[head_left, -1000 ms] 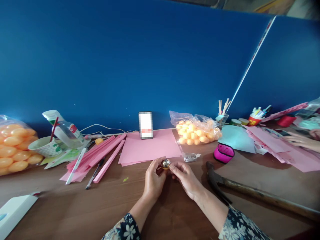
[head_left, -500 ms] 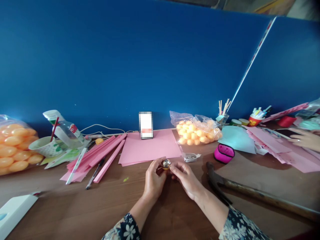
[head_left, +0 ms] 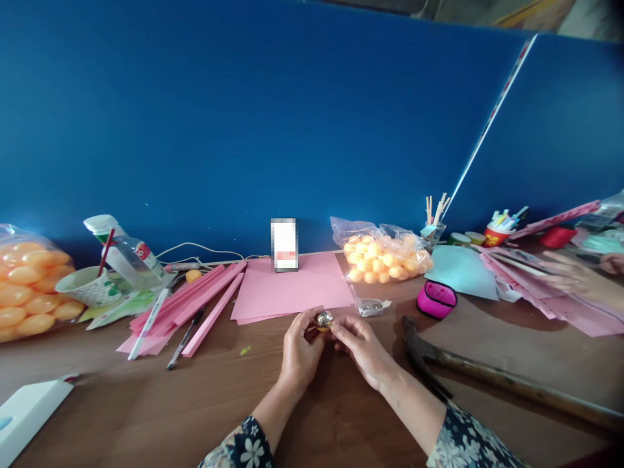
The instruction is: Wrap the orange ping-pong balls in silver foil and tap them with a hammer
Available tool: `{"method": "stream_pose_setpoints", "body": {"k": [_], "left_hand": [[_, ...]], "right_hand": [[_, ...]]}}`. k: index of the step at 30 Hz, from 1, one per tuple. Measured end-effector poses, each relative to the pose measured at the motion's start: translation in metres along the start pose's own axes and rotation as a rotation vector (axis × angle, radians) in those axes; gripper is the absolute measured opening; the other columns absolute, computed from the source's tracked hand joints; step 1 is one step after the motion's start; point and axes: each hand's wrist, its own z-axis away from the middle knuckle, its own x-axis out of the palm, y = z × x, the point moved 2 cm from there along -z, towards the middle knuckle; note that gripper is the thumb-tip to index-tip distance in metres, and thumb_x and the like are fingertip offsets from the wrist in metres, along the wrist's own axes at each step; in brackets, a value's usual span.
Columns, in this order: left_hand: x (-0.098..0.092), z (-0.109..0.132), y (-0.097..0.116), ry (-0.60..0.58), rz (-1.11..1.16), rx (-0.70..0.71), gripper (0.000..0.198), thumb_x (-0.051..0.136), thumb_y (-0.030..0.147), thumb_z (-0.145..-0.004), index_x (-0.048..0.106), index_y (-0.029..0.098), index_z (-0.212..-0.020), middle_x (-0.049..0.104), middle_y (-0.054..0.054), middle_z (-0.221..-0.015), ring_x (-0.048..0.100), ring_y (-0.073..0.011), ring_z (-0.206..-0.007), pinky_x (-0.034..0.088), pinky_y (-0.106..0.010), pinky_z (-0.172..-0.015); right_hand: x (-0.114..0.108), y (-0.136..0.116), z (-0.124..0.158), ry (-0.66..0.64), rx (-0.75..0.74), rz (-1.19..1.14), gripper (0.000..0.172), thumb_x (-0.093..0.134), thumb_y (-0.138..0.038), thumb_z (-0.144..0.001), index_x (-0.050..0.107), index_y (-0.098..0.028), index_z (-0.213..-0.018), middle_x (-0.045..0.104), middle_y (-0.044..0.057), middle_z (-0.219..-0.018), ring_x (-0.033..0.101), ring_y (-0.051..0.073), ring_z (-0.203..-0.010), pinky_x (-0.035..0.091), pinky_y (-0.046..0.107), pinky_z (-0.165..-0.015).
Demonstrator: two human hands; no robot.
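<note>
A small shiny gold ball [head_left: 324, 320], like a bell, is held above the brown table at the middle front. Around its left side curl the thumb and fingers of my left hand [head_left: 301, 348], closed on it. My right hand [head_left: 359, 343] is pinched at the ball's right edge; whether its fingertips grip the ball or something tiny beside it is hard to make out. Pink paper sheets [head_left: 297, 289] lie just beyond my hands. To their right is a small clear packet [head_left: 371, 307] with shiny contents.
A hammer [head_left: 480, 368] and a magenta wristband-like loop [head_left: 437, 299] lie right. Bags of orange balls [head_left: 383, 260] stand behind and far left. Pink strips [head_left: 195, 299], a pen [head_left: 185, 338], a bottle [head_left: 131, 253] and a phone [head_left: 285, 244] are about. Another person's hand [head_left: 580, 276] works far right.
My hands and the gold ball have stayed almost still. At the far right the other person's hand has shifted over the pink paper, and a second hand shows at the edge.
</note>
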Motion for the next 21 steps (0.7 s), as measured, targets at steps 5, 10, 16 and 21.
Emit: {"method": "stream_pose_setpoints", "body": {"k": [5,10,16,21], "left_hand": [[0.0003,-0.0007,-0.0004,-0.004,0.017,-0.014,0.042,0.057,0.006,-0.066,0.056,0.018,-0.106,0.062,-0.007,-0.103,0.061,-0.0191,-0.093,0.051,-0.032,-0.081],[0.0003,-0.0007,-0.0002,-0.006,0.004,-0.002,0.042,0.057,0.006,-0.066,0.056,0.019,-0.107,0.062,-0.007,-0.103,0.061,-0.0193,-0.094,0.051,-0.033,-0.082],[-0.0001,0.0,0.0011,-0.007,-0.001,-0.015,0.042,0.057,0.007,-0.067,0.055,0.018,-0.107,0.063,-0.007,-0.103,0.062,-0.0187,-0.092,0.051,-0.032,-0.081],[0.0,-0.0003,-0.0003,-0.002,0.017,-0.031,0.043,0.058,0.008,-0.066,0.056,0.018,-0.107,0.063,-0.007,-0.104,0.062,-0.0192,-0.093,0.051,-0.031,-0.08]], "right_hand": [[-0.0005,0.0012,-0.0005,0.015,-0.005,-0.007,0.025,0.065,-0.04,-0.071,0.058,-0.017,-0.072,0.058,0.001,-0.071,0.051,0.012,-0.067,0.04,0.023,-0.06],[-0.0004,0.0018,-0.0003,0.009,-0.001,-0.011,0.022,0.065,-0.038,-0.073,0.058,-0.017,-0.072,0.058,0.0,-0.071,0.05,0.01,-0.066,0.039,0.022,-0.06],[-0.0002,0.0005,0.0004,0.021,0.009,-0.014,0.026,0.066,-0.042,-0.069,0.059,-0.017,-0.071,0.059,-0.001,-0.069,0.05,0.011,-0.064,0.039,0.023,-0.059],[-0.001,0.0008,0.0,0.019,0.007,0.005,0.025,0.065,-0.041,-0.071,0.058,-0.017,-0.072,0.058,0.0,-0.071,0.05,0.011,-0.065,0.039,0.022,-0.059]]}}
